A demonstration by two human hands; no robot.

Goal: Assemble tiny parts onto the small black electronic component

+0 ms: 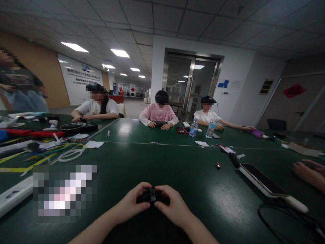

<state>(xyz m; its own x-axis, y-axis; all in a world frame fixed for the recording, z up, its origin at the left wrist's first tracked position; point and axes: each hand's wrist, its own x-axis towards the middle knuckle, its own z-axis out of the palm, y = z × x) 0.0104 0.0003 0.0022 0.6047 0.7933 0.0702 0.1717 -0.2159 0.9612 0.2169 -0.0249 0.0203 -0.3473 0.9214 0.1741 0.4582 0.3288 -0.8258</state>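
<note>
A small black object (152,195) is held between my two hands, low over the green table (122,162) near its front edge. My left hand (133,203) grips its left side, thumb below and fingers curled above. On the right side, my right hand (172,204) closes round it the same way. The fingertips cover both ends, so only the middle part shows, and its exact kind is too dark to make out.
A phone (264,179) on a white stand and a black cable (274,206) lie right. Tangled wires (50,149) and a white bar (15,195) are left. Two bottles (193,128) stand farther back. Seated people surround the table; another person's hands (309,171) are at right.
</note>
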